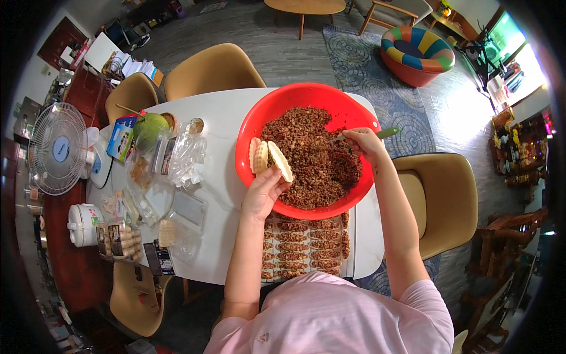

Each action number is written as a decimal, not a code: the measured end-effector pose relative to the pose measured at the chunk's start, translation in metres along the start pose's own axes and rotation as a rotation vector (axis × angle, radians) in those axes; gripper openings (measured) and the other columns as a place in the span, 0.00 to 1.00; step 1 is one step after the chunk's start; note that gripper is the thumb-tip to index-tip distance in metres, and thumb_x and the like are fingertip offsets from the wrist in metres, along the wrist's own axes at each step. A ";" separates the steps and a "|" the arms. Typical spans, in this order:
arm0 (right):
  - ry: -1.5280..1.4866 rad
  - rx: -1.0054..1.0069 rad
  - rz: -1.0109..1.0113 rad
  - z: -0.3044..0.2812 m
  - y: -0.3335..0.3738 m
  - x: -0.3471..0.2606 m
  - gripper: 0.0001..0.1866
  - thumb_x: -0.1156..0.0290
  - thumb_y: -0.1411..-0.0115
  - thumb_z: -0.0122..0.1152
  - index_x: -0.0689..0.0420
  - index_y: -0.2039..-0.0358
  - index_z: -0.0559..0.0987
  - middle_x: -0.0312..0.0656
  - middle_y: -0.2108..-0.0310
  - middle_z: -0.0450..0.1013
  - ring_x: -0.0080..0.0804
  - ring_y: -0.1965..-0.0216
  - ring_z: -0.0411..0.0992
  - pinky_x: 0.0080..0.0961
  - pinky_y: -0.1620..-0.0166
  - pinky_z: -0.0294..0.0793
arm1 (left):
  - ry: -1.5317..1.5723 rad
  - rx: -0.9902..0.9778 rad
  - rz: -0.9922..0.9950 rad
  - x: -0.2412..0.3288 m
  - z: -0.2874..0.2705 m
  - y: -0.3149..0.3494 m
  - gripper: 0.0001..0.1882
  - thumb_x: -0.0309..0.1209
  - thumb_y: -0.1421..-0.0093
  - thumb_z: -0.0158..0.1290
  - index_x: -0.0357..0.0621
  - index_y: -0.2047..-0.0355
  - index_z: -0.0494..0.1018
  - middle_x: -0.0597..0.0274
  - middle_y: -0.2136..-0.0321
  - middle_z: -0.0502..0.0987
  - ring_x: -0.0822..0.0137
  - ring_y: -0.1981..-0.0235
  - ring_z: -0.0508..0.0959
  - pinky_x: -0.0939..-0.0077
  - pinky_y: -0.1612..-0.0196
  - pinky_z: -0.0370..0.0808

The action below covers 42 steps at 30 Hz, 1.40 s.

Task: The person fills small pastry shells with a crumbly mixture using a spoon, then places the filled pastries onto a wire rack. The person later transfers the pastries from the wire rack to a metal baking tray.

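In the head view, I see the left hand point(263, 193) pinching a pale, ridged shell point(281, 161) at centre frame, over the red bowl point(349, 107) of brown crumbly mix point(309, 156); the right hand point(364, 143), fingers curled, grips a green-handled utensil point(388, 133).

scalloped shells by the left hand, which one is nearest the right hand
The rightmost shell, slanting over the brown mix; the others are farther left, nearer the red bowl's rim.
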State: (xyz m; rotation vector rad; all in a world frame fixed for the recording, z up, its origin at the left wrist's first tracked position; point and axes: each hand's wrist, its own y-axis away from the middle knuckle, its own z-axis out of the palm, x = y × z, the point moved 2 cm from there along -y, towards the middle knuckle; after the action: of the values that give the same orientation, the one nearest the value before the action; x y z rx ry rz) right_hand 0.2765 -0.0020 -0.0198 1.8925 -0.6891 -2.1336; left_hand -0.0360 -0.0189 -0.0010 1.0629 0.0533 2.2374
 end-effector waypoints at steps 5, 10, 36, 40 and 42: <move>-0.071 0.152 -0.150 0.017 0.042 -0.008 0.11 0.66 0.40 0.54 0.60 0.72 0.79 0.28 0.85 0.64 0.14 0.87 0.57 0.14 0.84 0.50 | -0.016 0.037 0.004 -0.008 0.019 -0.007 0.19 0.30 0.37 0.48 0.40 0.46 0.63 0.63 0.59 0.74 0.71 0.61 0.75 0.74 0.57 0.74; -0.093 0.222 -0.309 0.038 0.076 -0.006 0.12 0.65 0.38 0.54 0.60 0.65 0.80 0.27 0.83 0.63 0.12 0.84 0.57 0.13 0.81 0.52 | 0.004 0.003 -0.005 -0.016 0.030 -0.016 0.22 0.29 0.38 0.48 0.42 0.44 0.60 0.62 0.59 0.74 0.70 0.62 0.76 0.75 0.58 0.74; 0.790 0.446 -1.015 0.100 0.130 -0.006 0.12 0.81 0.52 0.59 0.61 0.64 0.79 0.43 0.78 0.71 0.37 0.75 0.67 0.30 0.71 0.68 | -0.098 -0.250 -0.060 -0.014 0.031 -0.012 0.19 0.30 0.35 0.42 0.43 0.43 0.60 0.63 0.53 0.71 0.72 0.56 0.74 0.77 0.57 0.75; 0.636 0.649 -0.813 0.080 0.101 0.002 0.05 0.78 0.47 0.57 0.62 0.69 0.79 0.48 0.76 0.73 0.42 0.74 0.72 0.31 0.70 0.70 | -0.098 -0.233 -0.069 -0.011 0.028 -0.007 0.20 0.30 0.35 0.42 0.43 0.43 0.60 0.63 0.54 0.72 0.72 0.56 0.74 0.75 0.57 0.75; 0.634 0.721 -0.665 0.066 0.085 0.004 0.09 0.71 0.44 0.54 0.62 0.70 0.79 0.50 0.77 0.74 0.45 0.75 0.73 0.35 0.68 0.72 | -0.081 -0.215 -0.063 -0.006 0.023 -0.003 0.20 0.30 0.35 0.42 0.43 0.43 0.60 0.63 0.55 0.72 0.72 0.57 0.74 0.75 0.58 0.75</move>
State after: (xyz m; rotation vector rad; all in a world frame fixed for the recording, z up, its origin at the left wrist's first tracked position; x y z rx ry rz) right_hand 0.1983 -0.0638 0.0216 3.3505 -0.8131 -1.4192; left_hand -0.0157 -0.0246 0.0093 1.0186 -0.1816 2.0872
